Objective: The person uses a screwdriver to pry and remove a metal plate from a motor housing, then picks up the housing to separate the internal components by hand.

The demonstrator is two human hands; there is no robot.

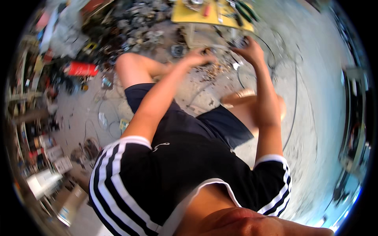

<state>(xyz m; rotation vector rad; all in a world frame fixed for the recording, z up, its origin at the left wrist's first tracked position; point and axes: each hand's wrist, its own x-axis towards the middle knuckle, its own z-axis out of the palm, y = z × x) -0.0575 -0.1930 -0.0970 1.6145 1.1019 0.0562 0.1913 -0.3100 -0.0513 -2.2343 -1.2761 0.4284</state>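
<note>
We hold a small dark metal part with wires (239, 42) in our right hand (249, 50), just above the concrete floor (315, 118). It looks light, rigid and sharp-edged, best pinched by its body. Our right hand's fingers curl around it. Our left hand (199, 58), half-closed, touches scattered small metal bits (214, 70) beside it; beyond both stands a yellow low table (185, 15).

1. We see bare concrete floor (315, 118) to the right: open passage.
2. Small debris (214, 70) litters the ground under both hands.
3. A yellow board (185, 13) with tools blocks ahead.
4. Dense scrap pile (134, 23) and red canister (80, 69) crowd the left.
</note>
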